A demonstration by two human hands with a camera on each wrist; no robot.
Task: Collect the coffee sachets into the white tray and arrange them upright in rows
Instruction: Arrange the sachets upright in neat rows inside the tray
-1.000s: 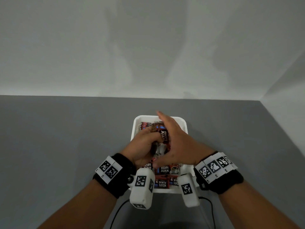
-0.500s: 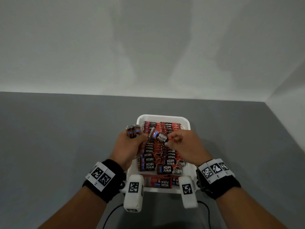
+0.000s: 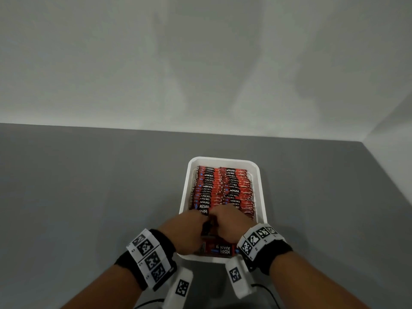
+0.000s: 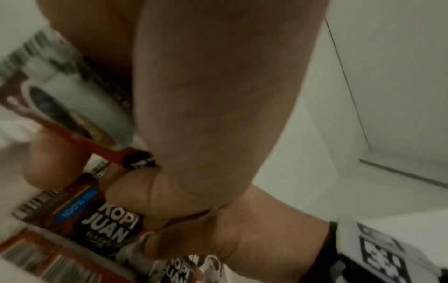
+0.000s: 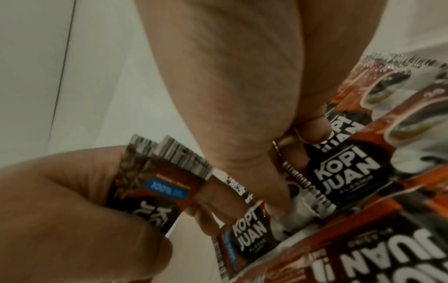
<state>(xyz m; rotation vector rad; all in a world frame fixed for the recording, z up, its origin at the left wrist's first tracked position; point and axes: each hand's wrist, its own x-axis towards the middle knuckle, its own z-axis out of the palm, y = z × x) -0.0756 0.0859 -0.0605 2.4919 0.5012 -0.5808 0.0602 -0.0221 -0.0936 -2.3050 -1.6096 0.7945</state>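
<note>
**Both hands down at the near end of the tray**

Your left hand (image 3: 186, 230) and right hand (image 3: 229, 224) meet knuckle to knuckle over the near end of the tray (image 3: 260, 190), which sits on the grey table (image 3: 89, 197). From the right wrist view, your left hand (image 5: 72, 206) has its fingers curled round a small bundle of sachets (image 5: 155, 183), their crimped tops sticking up past the grip. Your right hand (image 5: 230, 95) reaches down beside that bundle with its fingers bent in among the standing sachets; the fingertips touch the packs there, but you cannot tell whether they pinch one or only press it.

Beyond both grips, away from you, the rows (image 3: 223, 188) of red and black sachets stand packed on edge, filling the tray up to its far wall. Just under your wrists, on the side nearest you, one flat sachet (image 3: 220, 249) lies across the tray's near wall with its label upside down to you. The left wrist view is blurred; it shows only your palm and sachets close against it.
</note>
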